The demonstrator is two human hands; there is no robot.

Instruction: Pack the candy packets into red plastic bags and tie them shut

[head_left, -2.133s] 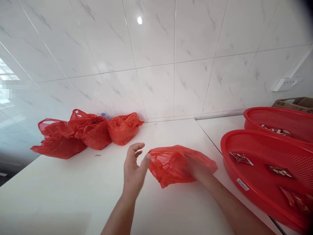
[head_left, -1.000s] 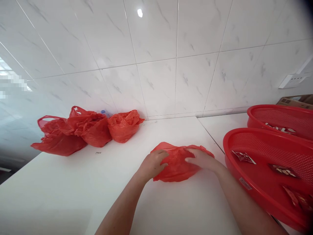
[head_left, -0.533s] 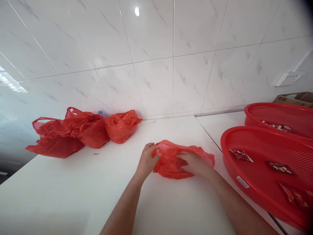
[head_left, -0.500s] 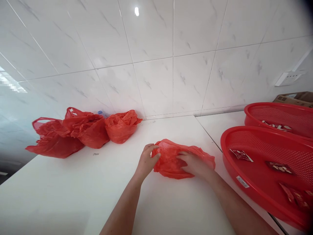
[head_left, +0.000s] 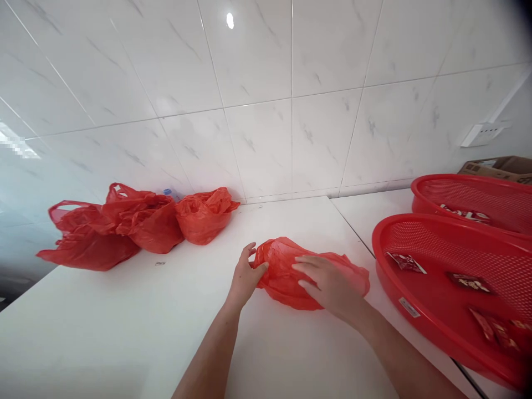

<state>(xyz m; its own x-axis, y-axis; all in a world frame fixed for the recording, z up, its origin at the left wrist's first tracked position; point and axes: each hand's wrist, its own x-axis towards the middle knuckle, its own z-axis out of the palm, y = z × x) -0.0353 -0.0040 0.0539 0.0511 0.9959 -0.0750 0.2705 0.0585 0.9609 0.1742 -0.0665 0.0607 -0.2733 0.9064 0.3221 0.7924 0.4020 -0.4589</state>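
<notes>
A thin red plastic bag [head_left: 282, 293] lies loosely crumpled on the white table in front of me. At its left edge is my left hand [head_left: 246, 277], with the thumb against the plastic and the fingers apart from it in an open curve. Over the middle of the bag, my right hand [head_left: 326, 282] hovers or rests lightly, fingers spread and nothing gripped in them. Whether those fingertips press on the plastic is hard to tell. The bag's inside is mostly hidden by its folds.
Filled red plastic bags [head_left: 153, 221] stand in a row at the back left. To the right are a large red basket [head_left: 390, 282] holding several small packets [head_left: 469, 281], another red basket [head_left: 419, 194] behind it, and a cardboard box [head_left: 515, 164]. A tiled wall [head_left: 257, 144] bounds the table.
My right hand has come up out of the bag's folds and now shows more fully above them. The bag spreads slightly wider; my left hand stays at its left edge.
</notes>
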